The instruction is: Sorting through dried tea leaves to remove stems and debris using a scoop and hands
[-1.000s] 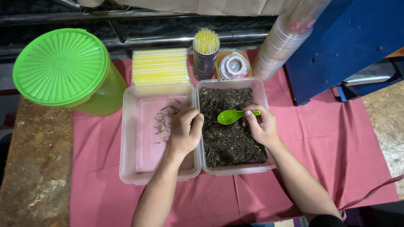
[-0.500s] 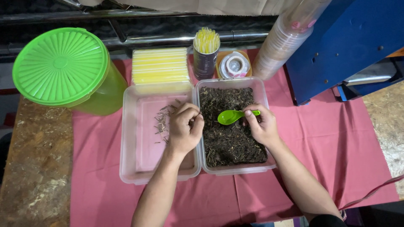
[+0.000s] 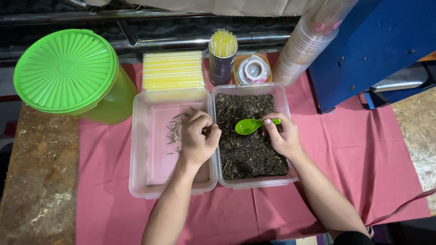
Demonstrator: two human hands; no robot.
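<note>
Holding a green spoon (image 3: 250, 125) by its handle, the right hand (image 3: 282, 137) stays over the dark tea-leaf tub (image 3: 250, 136); the left hand (image 3: 198, 138) is clenched, probably pinching a stem, barely shifted since a second ago above the pink tub (image 3: 156, 145).

Your left hand (image 3: 199, 138) curled into a loose fist, palm down; right hand (image 3: 282, 136) pinching, fingertips probably closed; both forearms angled inward.

Bright even overhead light, soft short shadows, sharp focus throughout, dim top background, slight wide-angle bending at edges
</note>
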